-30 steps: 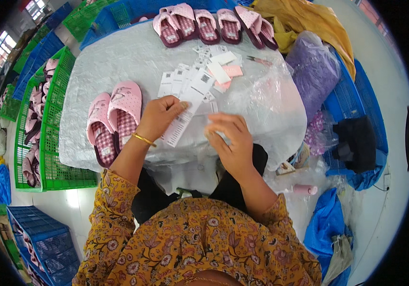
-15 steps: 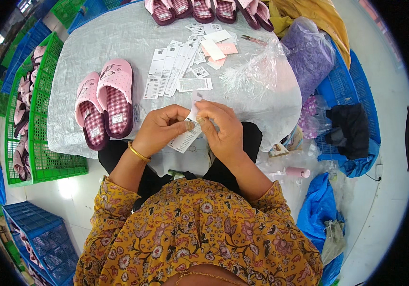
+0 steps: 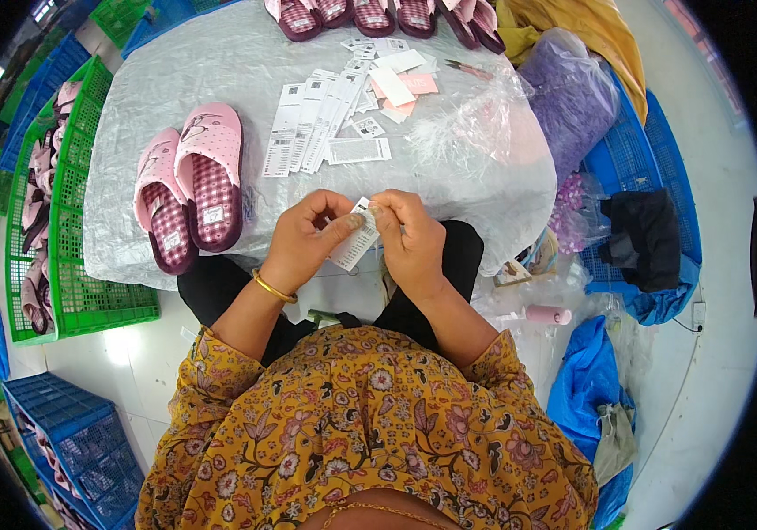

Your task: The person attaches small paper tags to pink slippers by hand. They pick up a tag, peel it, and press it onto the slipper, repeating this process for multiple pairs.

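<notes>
A white printed paper tag (image 3: pixel 354 249) is pinched between my two hands, just off the table's near edge. My left hand (image 3: pixel 312 237) grips its left side with thumb and forefinger. On the other side my right hand (image 3: pixel 409 237) closes on the tag's upper end, with that end partly hidden by the fingers. A pair of pink slippers (image 3: pixel 210 163) with checked insoles lies on the table to the left. Beyond my hands several long white tags (image 3: pixel 312 124) are fanned out, and a short white tag (image 3: pixel 359 151) lies crosswise near them.
The table (image 3: pixel 158 79) has a grey plastic cover. More slippers (image 3: pixel 372 18) line its far edge. Scissors (image 3: pixel 469 70) and a clear bag of white strings (image 3: pixel 462 132) lie at right. A green crate (image 3: pixel 78 256) of slippers stands left; blue crates (image 3: pixel 630 146) stand right.
The tag's upper end stood up above my fingers before; now it is folded down or covered by them. Both hands stay close together, with the right slightly shifted. The view has moved a little.
</notes>
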`<control>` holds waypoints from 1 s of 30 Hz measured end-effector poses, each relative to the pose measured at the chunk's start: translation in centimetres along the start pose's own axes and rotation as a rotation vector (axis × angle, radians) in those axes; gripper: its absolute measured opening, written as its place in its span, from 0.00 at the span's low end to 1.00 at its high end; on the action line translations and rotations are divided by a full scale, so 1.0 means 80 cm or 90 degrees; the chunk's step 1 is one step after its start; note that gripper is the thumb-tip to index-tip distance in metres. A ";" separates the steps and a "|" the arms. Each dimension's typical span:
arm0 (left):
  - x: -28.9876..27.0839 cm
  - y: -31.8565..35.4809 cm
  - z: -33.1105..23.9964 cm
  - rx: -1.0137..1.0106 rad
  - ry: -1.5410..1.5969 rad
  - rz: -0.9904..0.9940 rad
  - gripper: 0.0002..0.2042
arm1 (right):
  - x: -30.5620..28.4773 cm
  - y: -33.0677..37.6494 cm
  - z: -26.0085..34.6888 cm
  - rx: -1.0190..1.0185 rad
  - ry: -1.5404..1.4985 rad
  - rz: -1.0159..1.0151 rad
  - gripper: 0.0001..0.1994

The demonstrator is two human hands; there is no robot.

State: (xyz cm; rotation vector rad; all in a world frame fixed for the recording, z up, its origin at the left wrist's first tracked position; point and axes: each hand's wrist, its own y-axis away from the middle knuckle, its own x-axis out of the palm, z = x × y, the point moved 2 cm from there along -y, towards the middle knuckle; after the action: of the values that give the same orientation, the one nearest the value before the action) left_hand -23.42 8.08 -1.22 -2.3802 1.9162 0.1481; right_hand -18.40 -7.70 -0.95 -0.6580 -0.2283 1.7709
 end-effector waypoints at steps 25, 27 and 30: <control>0.007 0.010 0.010 0.113 -0.044 -0.063 0.04 | -0.007 0.002 -0.018 0.360 -0.259 0.159 0.15; 0.006 0.012 0.003 0.199 -0.145 -0.072 0.04 | -0.008 0.001 -0.016 0.366 -0.271 0.160 0.14; 0.002 0.008 -0.009 0.389 -0.338 -0.071 0.04 | -0.012 0.007 -0.028 0.423 -0.347 0.176 0.13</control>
State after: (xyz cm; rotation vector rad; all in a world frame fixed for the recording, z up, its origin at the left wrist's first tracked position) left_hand -24.03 7.69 -0.52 -1.8009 1.3351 0.1419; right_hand -17.46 -9.15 -2.79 0.2907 0.0967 2.1049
